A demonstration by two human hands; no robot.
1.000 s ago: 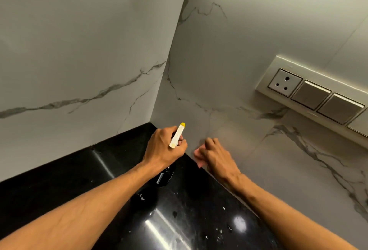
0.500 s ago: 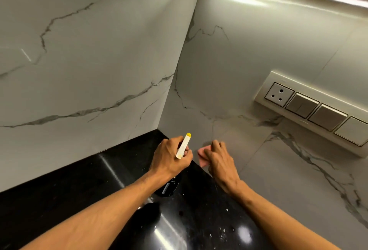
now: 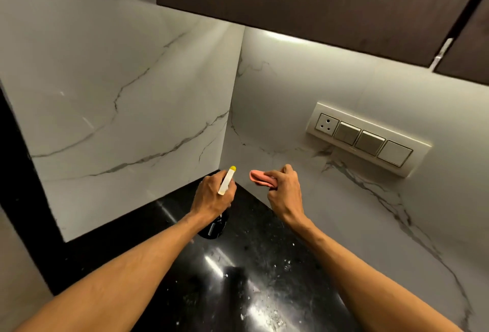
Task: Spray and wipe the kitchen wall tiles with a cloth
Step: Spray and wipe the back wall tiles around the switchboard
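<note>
At the bench's far corner we held the spray bottle [image 3: 226, 182] in our left hand [image 3: 211, 196]; right hand [image 3: 284, 192] gripped the cloth [image 3: 260, 177], nearer the right-side wall tiles [image 3: 291, 99].

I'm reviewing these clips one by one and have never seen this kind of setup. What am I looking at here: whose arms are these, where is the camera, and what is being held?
There is no machine here. A person wears one wide-angle camera on the head, so the view looks forward and down at their own bare arms, which reach in from the bottom edge. The wide lens bends straight lines.

The left hand grips a spray bottle: its white head with a yellow tip sticks up above the fist, and the dark body hangs below. The right hand is closed around a bunched pink cloth, close to the wall; I cannot tell whether it touches.

They stand at a corner of marble-look wall tiles. Below is a glossy black countertop with pale specks. On the right wall sits a socket and switch panel, under a dark cabinet.
</note>
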